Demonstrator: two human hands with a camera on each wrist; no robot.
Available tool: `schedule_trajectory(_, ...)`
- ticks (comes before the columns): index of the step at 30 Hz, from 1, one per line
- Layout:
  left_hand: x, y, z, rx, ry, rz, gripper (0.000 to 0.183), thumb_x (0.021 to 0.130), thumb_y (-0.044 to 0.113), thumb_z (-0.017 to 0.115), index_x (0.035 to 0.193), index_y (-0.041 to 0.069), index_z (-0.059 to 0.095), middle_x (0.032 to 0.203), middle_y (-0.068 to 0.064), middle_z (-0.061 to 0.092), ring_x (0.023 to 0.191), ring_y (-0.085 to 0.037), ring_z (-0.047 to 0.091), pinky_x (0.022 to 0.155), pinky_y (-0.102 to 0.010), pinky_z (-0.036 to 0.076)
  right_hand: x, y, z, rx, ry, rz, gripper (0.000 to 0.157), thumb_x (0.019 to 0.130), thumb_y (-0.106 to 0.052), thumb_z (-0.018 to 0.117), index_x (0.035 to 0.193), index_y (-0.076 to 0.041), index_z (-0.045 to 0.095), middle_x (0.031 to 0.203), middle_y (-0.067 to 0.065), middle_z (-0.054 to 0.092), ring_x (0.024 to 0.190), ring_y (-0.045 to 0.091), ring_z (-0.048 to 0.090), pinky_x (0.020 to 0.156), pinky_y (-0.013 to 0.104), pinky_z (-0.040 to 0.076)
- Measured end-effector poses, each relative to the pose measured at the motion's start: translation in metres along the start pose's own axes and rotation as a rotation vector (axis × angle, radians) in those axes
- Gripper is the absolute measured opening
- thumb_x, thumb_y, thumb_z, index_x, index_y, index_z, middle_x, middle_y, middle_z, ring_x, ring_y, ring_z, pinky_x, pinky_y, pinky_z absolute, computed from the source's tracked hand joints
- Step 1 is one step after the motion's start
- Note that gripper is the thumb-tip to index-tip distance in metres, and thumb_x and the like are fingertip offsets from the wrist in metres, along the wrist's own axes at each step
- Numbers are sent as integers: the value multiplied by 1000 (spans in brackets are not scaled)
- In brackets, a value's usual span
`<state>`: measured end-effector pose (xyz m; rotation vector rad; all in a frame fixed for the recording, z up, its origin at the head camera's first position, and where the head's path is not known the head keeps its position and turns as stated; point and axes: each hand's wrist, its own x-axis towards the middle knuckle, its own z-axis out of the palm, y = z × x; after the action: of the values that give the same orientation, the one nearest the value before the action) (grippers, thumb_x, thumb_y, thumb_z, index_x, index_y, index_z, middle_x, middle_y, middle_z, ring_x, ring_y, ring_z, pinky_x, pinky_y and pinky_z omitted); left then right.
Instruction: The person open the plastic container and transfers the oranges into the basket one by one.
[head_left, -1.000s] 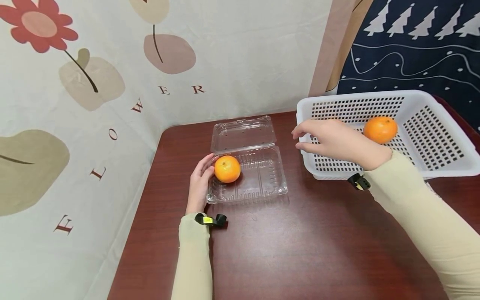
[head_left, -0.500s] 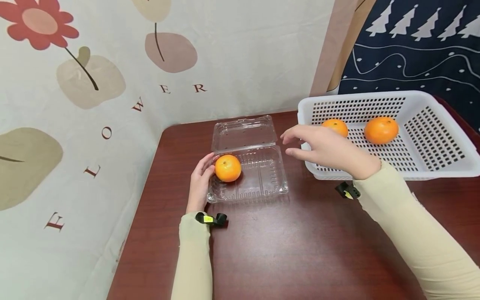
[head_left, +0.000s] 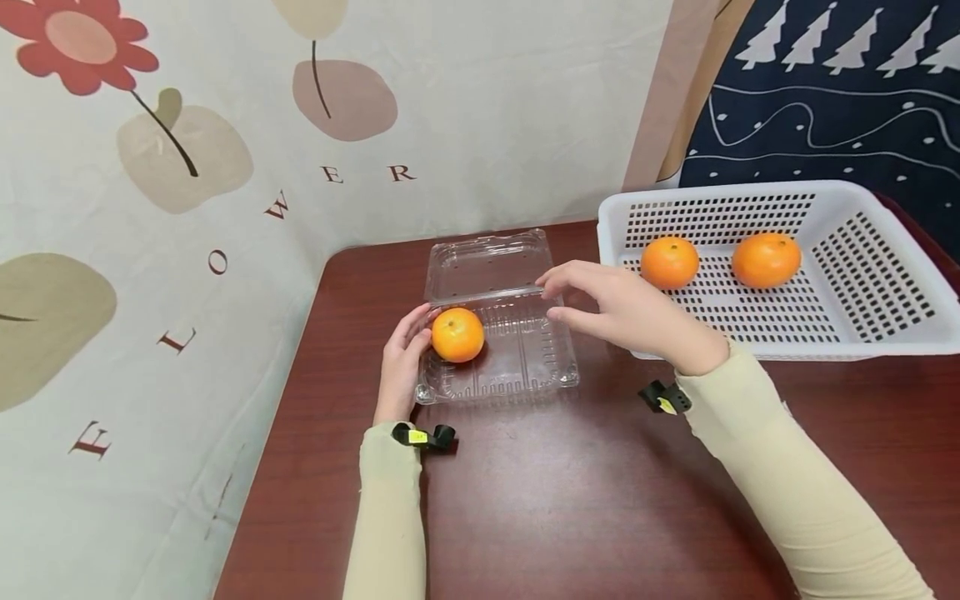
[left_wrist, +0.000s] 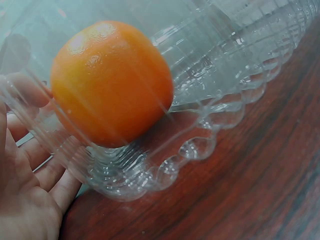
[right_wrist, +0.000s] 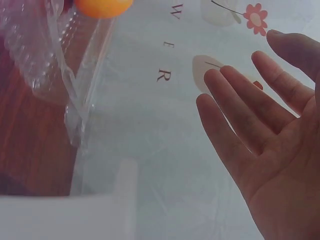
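Note:
A clear plastic clamshell box [head_left: 517, 354] lies on the table with its lid [head_left: 489, 267] folded back. One orange [head_left: 457, 335] sits at the left end of its tray, also large in the left wrist view. My left hand [head_left: 401, 367] rests against the box's left side; through the plastic in the left wrist view, its fingers [left_wrist: 47, 172] show beside the wall, close to the orange. My right hand [head_left: 615, 308] hangs at the box's right edge, holding nothing. In the right wrist view its fingers [right_wrist: 250, 107] are spread and loosely bent.
At the right stands a white perforated basket [head_left: 825, 333] holding two oranges, one on the left [head_left: 670, 263] and one on the right [head_left: 767, 260]. A printed cloth [head_left: 510, 108] hangs behind the dark red table [head_left: 540, 500].
My right hand has moved left from over the basket to the box's right edge, uncovering the basket's left orange. My left hand and the orange in the box have stayed put.

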<state>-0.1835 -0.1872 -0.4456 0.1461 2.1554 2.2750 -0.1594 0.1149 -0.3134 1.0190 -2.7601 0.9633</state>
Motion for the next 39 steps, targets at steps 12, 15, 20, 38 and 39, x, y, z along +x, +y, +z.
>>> schedule_trajectory(12, 1, 1, 1, -8, -3, 5, 38, 93, 9, 43, 132, 6, 42, 128, -11, 49, 118, -15, 44, 98, -32, 34, 2, -2, 19, 162, 82, 19, 19, 86, -36, 56, 101, -24, 57, 114, -9, 55, 95, 7, 52, 81, 27, 42)
schedule_trajectory(15, 1, 1, 1, -15, -2, 5, 38, 93, 8, 43, 131, 5, 42, 128, -12, 48, 118, -15, 44, 98, -32, 34, 2, -5, 23, 208, 101, 30, 17, 86, -35, 57, 100, -26, 56, 114, -9, 55, 98, 5, 52, 85, 31, 42)
schedule_trajectory(20, 1, 1, 1, -17, 2, 1, 38, 93, 9, 43, 131, 6, 43, 128, -12, 49, 118, -15, 44, 98, -31, 34, 4, -7, 29, 263, 120, 43, 17, 85, -33, 58, 100, -27, 57, 114, -9, 55, 95, 6, 54, 80, 33, 45)
schedule_trajectory(38, 1, 0, -1, -14, -2, 2, 39, 93, 10, 45, 132, 6, 42, 128, -11, 49, 118, -16, 44, 97, -29, 35, 17, -26, 47, 424, 197, 73, 11, 87, -25, 58, 98, -22, 59, 109, -12, 57, 95, 3, 54, 84, 30, 45)
schedule_trajectory(39, 0, 0, -1, -15, -2, -1, 39, 93, 10, 44, 132, 6, 42, 128, -11, 49, 118, -15, 44, 97, -29, 34, 17, -31, 45, 425, 199, 86, 11, 87, -23, 57, 97, -21, 59, 108, -12, 57, 95, 3, 54, 83, 30, 45)
